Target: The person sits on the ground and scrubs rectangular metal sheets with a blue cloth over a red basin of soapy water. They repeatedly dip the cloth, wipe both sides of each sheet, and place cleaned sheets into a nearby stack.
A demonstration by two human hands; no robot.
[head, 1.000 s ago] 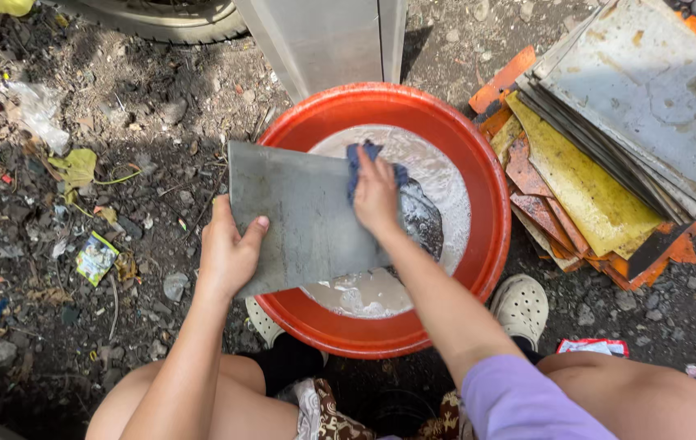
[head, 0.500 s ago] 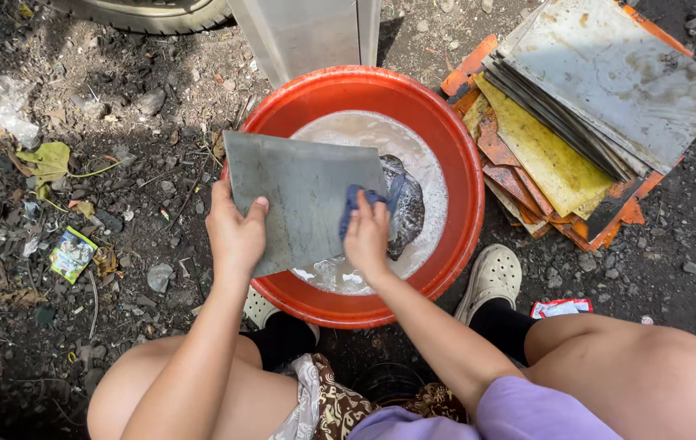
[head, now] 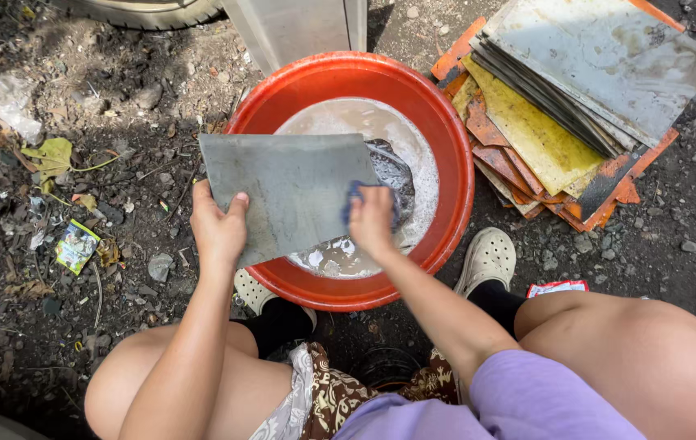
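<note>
Head view: 2 hands work 1 grey metal sheet over the red basin, frame centre.
Left hand clamps the sheet's lower-left edge; right hand presses a blue scrubber on its right end. Long axis runs left-right.

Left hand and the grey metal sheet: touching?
Touching. The head view shows the left hand gripping the grey metal sheet at its lower left edge, thumb lying on its face.

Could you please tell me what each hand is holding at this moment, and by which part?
The left hand holds the grey metal sheet by its lower left edge. The right hand presses a blue scrubbing pad against the sheet's right edge, over the red basin.
</note>
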